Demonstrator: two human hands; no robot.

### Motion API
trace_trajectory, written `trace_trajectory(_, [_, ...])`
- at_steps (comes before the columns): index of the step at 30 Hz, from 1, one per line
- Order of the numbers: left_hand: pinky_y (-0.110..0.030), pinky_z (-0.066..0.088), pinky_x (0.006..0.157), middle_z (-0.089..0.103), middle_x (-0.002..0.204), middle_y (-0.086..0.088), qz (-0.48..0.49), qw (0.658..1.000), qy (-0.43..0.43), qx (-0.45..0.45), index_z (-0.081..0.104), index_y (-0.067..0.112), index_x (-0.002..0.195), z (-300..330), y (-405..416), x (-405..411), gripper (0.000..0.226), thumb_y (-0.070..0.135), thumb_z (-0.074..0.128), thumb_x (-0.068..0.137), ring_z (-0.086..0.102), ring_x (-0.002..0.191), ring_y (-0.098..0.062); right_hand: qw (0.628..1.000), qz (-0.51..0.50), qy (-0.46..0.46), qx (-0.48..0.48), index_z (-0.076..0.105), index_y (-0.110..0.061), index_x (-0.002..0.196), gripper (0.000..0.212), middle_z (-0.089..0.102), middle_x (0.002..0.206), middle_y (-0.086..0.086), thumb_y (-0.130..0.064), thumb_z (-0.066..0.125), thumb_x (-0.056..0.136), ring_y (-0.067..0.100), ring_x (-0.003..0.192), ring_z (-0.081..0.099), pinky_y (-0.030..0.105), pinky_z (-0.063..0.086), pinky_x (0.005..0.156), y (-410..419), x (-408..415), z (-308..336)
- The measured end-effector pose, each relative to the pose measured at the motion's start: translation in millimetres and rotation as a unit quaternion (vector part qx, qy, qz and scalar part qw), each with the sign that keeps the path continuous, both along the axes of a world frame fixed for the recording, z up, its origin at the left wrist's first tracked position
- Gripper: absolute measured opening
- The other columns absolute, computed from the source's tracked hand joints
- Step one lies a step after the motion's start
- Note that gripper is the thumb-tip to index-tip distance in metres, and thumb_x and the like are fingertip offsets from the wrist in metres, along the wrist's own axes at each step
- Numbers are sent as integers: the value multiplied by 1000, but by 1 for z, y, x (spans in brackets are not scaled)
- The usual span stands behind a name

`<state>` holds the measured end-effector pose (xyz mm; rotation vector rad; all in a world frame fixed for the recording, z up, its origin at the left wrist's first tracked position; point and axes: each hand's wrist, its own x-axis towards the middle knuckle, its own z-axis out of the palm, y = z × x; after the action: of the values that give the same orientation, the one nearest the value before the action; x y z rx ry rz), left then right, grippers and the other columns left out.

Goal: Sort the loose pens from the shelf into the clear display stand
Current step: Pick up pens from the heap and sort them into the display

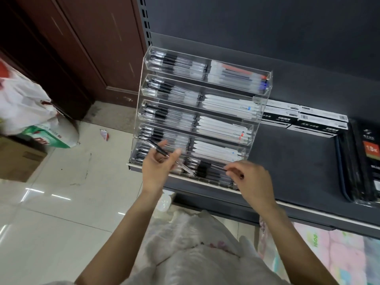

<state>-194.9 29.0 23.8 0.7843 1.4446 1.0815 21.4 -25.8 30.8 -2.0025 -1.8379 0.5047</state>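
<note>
Clear acrylic display stand (259, 99) sits at centre frame on the dark grey shelf (298, 161), near the shelf's left end. Its stepped tiers are divided in two: black-gripped clear pens (166, 89) fill the left compartments, white pens (226, 128) most of the right ones. Left hand (157, 169), at lower centre, pinches one clear pen with a black grip (159, 150) between curled fingers, held slanted in front of the lowest tiers. Right hand (249, 179), just right of it, has its fingertips closed on the end of a dark pen (218, 167) lying in the front row. Boxed pen packs (308, 120) lie on the shelf right of the stand. White plastic bags (24, 103) and a cardboard box (16, 159) occupy the tiled floor (72, 202) at left of frame.
</note>
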Motion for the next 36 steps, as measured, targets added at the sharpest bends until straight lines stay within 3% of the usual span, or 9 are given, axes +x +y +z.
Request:
trace_trajectory(4, [-19,56,64,63,77,-7,34,999,16,1,59,11,106,-6,-3,-16,29,15,72,81,66,63,-4,996,50,-69,-32,73,-25,97,14,72,98,-8,-20,66,86,15,88,67,33,55,70,-2,-3,-19])
trace_trajectory(9, [-16,54,65,66,72,0,43,998,-52,-12,59,6,98,-12,-15,-14,9,12,60,91,67,69,-8,985,87,-115,-96,71,-24,103,21,70,102,-7,-17,54,93,17,91,64,31,51,72,5,-13,-32])
trace_trajectory(17, [-18,55,67,68,75,1,5,995,-99,-28,57,9,92,-13,-18,3,10,18,54,95,69,72,-9,954,119,-225,-156,66,-15,105,33,62,99,2,6,48,87,21,89,61,27,41,63,11,-19,-33])
trace_trajectory(20, [-18,55,67,65,85,-7,-12,994,-106,-39,57,4,97,-15,-15,12,14,17,53,96,69,74,-10,977,86,-165,-107,65,-16,110,26,64,104,0,-5,49,93,20,90,62,27,44,65,5,-18,-29])
trace_trajectory(25, [-19,56,69,65,86,-6,-27,989,-130,-68,58,1,101,-21,-11,29,17,17,50,97,68,76,-13,996,30,83,-2,67,-22,112,22,69,103,-8,-27,56,93,9,86,64,30,54,77,-5,-23,-19])
trace_trajectory(29, [-22,57,74,66,89,-9,-75,986,-134,-67,59,1,101,-22,-13,41,16,15,54,95,68,84,-16,997,35,58,23,69,-22,101,17,69,88,-9,-22,69,84,11,77,64,33,56,67,-5,-27,-24])
trace_trajectory(32, [-29,58,75,66,90,-7,-92,994,-47,-44,59,12,102,-25,-7,37,16,19,65,89,70,82,-13,994,7,-49,97,70,-20,85,12,69,74,-8,-17,77,76,14,68,63,27,49,68,-1,-17,-22])
trace_trajectory(34, [-31,54,76,65,91,3,-97,990,104,25,54,21,108,-29,2,23,28,23,69,85,67,84,-12,981,-6,-142,130,71,-19,78,11,68,68,-7,-17,80,72,16,71,60,29,41,69,0,-9,-21])
trace_trajectory(36, [-23,50,70,63,91,10,-124,946,267,137,56,20,107,-30,6,10,25,23,69,86,64,77,-7,969,-14,-204,142,71,-19,74,11,67,65,-7,-17,81,70,18,76,53,29,34,68,-1,-3,-24])
